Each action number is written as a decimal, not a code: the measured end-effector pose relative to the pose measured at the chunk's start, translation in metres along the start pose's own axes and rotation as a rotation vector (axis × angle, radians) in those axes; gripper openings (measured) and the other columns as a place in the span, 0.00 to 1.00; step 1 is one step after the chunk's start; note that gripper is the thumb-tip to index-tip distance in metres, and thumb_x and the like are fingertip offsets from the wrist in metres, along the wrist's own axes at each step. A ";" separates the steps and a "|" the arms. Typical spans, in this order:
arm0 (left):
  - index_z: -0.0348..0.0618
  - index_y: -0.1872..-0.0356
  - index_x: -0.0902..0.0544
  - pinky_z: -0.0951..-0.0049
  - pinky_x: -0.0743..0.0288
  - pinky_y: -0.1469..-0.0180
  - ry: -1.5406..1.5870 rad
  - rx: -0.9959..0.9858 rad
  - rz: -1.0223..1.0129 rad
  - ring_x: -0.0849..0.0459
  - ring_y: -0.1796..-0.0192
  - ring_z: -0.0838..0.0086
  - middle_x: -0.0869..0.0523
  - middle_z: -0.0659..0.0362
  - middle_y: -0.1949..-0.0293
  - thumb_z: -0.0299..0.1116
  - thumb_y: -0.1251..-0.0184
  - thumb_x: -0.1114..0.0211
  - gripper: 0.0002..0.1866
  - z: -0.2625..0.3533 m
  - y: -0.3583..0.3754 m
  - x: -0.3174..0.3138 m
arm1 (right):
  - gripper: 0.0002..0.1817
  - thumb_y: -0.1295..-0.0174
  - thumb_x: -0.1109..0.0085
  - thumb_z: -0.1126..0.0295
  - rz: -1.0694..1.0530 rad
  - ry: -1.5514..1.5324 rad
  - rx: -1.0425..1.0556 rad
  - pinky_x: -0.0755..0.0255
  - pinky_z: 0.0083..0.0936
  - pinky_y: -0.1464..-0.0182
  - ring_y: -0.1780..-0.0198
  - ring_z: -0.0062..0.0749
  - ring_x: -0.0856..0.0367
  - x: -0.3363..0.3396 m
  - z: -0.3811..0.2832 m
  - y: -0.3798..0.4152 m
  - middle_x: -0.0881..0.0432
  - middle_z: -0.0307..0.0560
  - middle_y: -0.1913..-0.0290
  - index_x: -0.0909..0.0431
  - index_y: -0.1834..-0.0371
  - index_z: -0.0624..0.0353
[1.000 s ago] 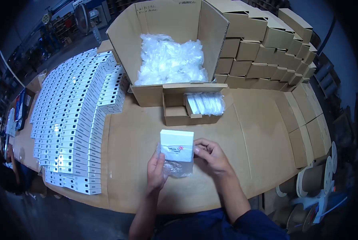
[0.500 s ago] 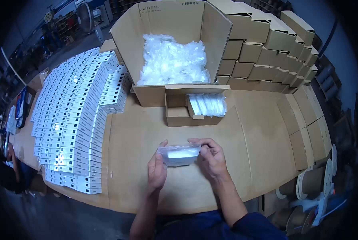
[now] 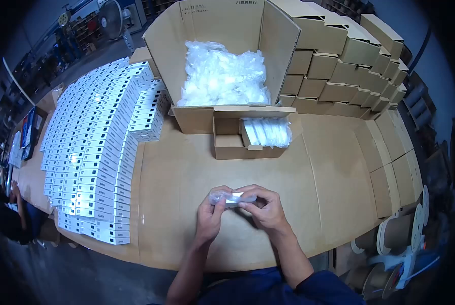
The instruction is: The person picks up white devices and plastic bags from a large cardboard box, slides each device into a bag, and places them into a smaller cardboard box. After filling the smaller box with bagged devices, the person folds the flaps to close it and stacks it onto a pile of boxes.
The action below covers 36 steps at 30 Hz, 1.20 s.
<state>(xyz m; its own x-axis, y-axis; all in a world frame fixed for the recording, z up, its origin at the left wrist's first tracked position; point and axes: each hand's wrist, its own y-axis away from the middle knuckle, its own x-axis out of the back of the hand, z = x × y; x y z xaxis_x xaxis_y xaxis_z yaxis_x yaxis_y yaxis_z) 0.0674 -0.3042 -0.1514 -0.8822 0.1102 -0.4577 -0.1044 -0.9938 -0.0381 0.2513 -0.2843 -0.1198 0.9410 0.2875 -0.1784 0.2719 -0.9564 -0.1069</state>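
Note:
Between both hands, above the table's middle, is a white box in a clear plastic bag (image 3: 231, 200). My left hand (image 3: 209, 218) grips its left end, thumb on the near side. My right hand (image 3: 269, 209) pinches the bag at the right end with thumb and fingers. Much of the package is hidden by the fingers. Beyond the hands stands a small open carton (image 3: 250, 153), its right part filled with a row of bagged white packages (image 3: 268, 133). Behind it, a large open carton (image 3: 194, 122) holds a heap of clear plastic bags (image 3: 225, 76).
Tall stacks of small white boxes (image 3: 87, 152) cover the table's left side. Brown cartons (image 3: 334, 76) are piled at the back right, with more cartons (image 3: 403, 175) along the right edge. Reels (image 3: 398, 231) stand beside the table. Another person's arm (image 3: 18, 203) shows far left.
The bagged box has turned so that a narrower side shows. My hands have drawn closer together, and the right fingers have moved in over the bag. The view has shifted slightly.

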 end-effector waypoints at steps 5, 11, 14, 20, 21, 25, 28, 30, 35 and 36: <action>0.30 0.45 0.21 0.62 0.13 0.41 -0.017 0.030 0.159 0.12 0.48 0.66 0.14 0.51 0.52 0.33 0.13 0.50 0.15 -0.002 0.000 -0.002 | 0.06 0.28 0.37 0.79 0.065 -0.054 -0.132 0.22 0.23 0.43 0.48 0.27 0.15 0.007 0.003 0.002 0.10 0.51 0.50 0.12 0.53 0.69; 0.31 0.50 0.20 0.55 0.10 0.44 0.015 0.073 0.301 0.09 0.50 0.62 0.13 0.49 0.52 0.38 0.13 0.49 0.17 0.009 -0.008 -0.004 | 0.10 0.34 0.32 0.79 0.091 0.066 0.177 0.25 0.35 0.34 0.35 0.40 0.19 0.010 -0.015 -0.004 0.23 0.60 0.30 0.11 0.51 0.66; 0.32 0.49 0.20 0.55 0.10 0.44 0.038 0.097 0.276 0.10 0.50 0.62 0.13 0.51 0.54 0.39 0.12 0.51 0.18 0.010 -0.009 -0.007 | 0.17 0.41 0.28 0.81 -0.123 0.261 0.171 0.23 0.35 0.36 0.38 0.43 0.17 0.004 -0.021 -0.004 0.18 0.59 0.34 0.09 0.48 0.58; 0.40 0.29 0.30 0.56 0.12 0.42 0.039 0.113 0.233 0.12 0.45 0.62 0.18 0.51 0.48 0.40 0.11 0.54 0.21 0.017 -0.008 -0.009 | 0.19 0.44 0.25 0.80 -0.056 0.389 0.117 0.19 0.32 0.43 0.51 0.43 0.11 0.001 -0.017 -0.007 0.08 0.54 0.53 0.10 0.47 0.60; 0.42 0.26 0.33 0.56 0.12 0.41 0.088 0.101 0.201 0.13 0.43 0.62 0.19 0.50 0.45 0.38 0.12 0.53 0.22 0.022 -0.007 -0.010 | 0.19 0.44 0.25 0.80 -0.039 0.382 0.093 0.19 0.33 0.43 0.51 0.43 0.10 0.001 -0.018 -0.007 0.08 0.54 0.52 0.10 0.47 0.60; 0.44 0.17 0.44 0.58 0.14 0.38 0.011 0.038 -0.007 0.17 0.37 0.62 0.22 0.49 0.39 0.28 0.16 0.48 0.31 0.041 -0.004 -0.010 | 0.19 0.44 0.25 0.79 -0.010 0.267 -0.068 0.20 0.32 0.42 0.48 0.38 0.10 0.006 -0.016 -0.008 0.08 0.53 0.51 0.11 0.47 0.63; 0.41 0.17 0.45 0.65 0.20 0.34 -0.105 0.080 -0.130 0.20 0.35 0.65 0.21 0.50 0.38 0.19 0.22 0.43 0.36 0.044 -0.001 -0.004 | 0.18 0.43 0.25 0.79 -0.026 0.172 -0.119 0.23 0.33 0.35 0.39 0.41 0.14 0.013 -0.009 -0.009 0.10 0.55 0.44 0.11 0.47 0.63; 0.38 0.18 0.43 0.68 0.24 0.32 -0.128 0.137 -0.173 0.22 0.33 0.68 0.22 0.50 0.36 0.15 0.24 0.41 0.37 0.044 -0.001 0.002 | 0.18 0.43 0.24 0.78 -0.046 0.169 -0.081 0.27 0.38 0.30 0.32 0.46 0.19 0.014 -0.008 -0.008 0.11 0.55 0.41 0.11 0.47 0.63; 0.33 0.24 0.32 0.69 0.25 0.30 -0.027 0.121 -0.101 0.24 0.30 0.67 0.37 0.47 0.21 0.14 0.26 0.40 0.30 0.051 -0.001 -0.003 | 0.19 0.44 0.23 0.75 -0.126 0.328 0.086 0.39 0.52 0.22 0.19 0.55 0.36 0.017 -0.015 -0.012 0.14 0.51 0.36 0.11 0.48 0.60; 0.32 0.26 0.30 0.69 0.25 0.30 -0.058 0.115 -0.149 0.25 0.29 0.66 0.40 0.47 0.20 0.14 0.26 0.40 0.28 0.048 -0.001 0.001 | 0.19 0.44 0.23 0.74 -0.136 0.352 0.096 0.39 0.52 0.22 0.20 0.56 0.36 0.018 -0.016 -0.012 0.14 0.50 0.35 0.10 0.48 0.59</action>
<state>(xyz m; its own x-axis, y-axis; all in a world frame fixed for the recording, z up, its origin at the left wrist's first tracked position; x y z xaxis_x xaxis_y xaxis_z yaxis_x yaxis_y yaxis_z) 0.0446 -0.3023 -0.1089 -0.8777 0.2600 -0.4025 -0.2846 -0.9587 0.0014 0.2677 -0.2682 -0.1060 0.9139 0.3593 0.1889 0.3941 -0.8968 -0.2009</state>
